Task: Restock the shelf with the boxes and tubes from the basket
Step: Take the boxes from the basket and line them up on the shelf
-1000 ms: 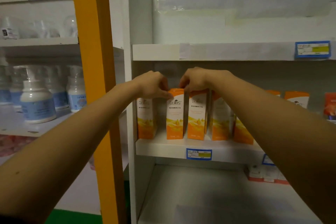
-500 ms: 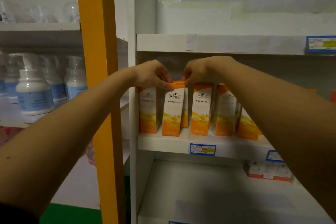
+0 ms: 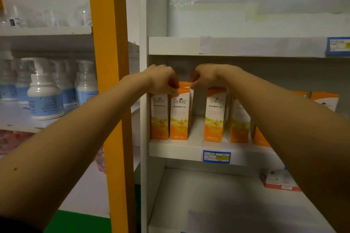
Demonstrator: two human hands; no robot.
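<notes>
Left hand (image 3: 162,81): fingers are pinching the orange box (image 3: 180,117) at its top left corner.
Right hand (image 3: 205,76): fingers are pinching the top right corner, likely keeping it upright.
Box: standing on the shelf (image 3: 176,149), touching the neighbouring box (image 3: 159,117), probably being squared into the row.

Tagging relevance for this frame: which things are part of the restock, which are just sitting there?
Job: left hand, right hand, the orange box both pinch at its top, other orange boxes, middle shelf.
Bystanders: pump bottles, red-and-white boxes below, price tag, yellow post.
</notes>
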